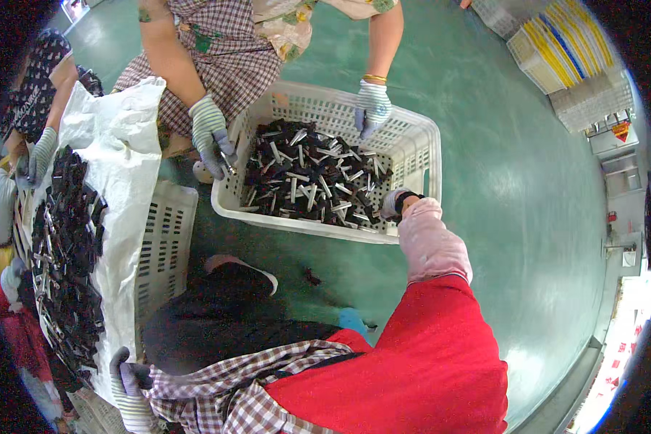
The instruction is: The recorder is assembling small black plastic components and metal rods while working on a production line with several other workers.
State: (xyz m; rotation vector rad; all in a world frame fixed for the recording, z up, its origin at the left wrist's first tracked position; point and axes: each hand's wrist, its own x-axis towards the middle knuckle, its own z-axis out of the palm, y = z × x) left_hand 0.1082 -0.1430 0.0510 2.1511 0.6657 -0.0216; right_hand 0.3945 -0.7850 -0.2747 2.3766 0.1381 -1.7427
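Note:
My right arm, in a red garment and pink sleeve cover, stretches forward to a white plastic crate [325,230]. My gloved right hand [393,205] is at the crate's near right side, beside a heap of small black pieces with silver metal strips [311,173]. The sleeve and wrist hide most of its fingers. At the lower left, my left hand [130,390] wears a striped glove with grey fingertips. Its thumb and fingers are apart, with nothing visible between them, near the white sheet [119,173] that bears more black pieces [69,260].
Across the crate sits a person in a checked apron; one gloved hand [213,137] holds a small metal-tipped piece, the other [372,108] hangs over the far rim. Another person's hand [42,155] is at the sheet. A second crate [168,239] supports it. Stacked crates [560,47] stand far right.

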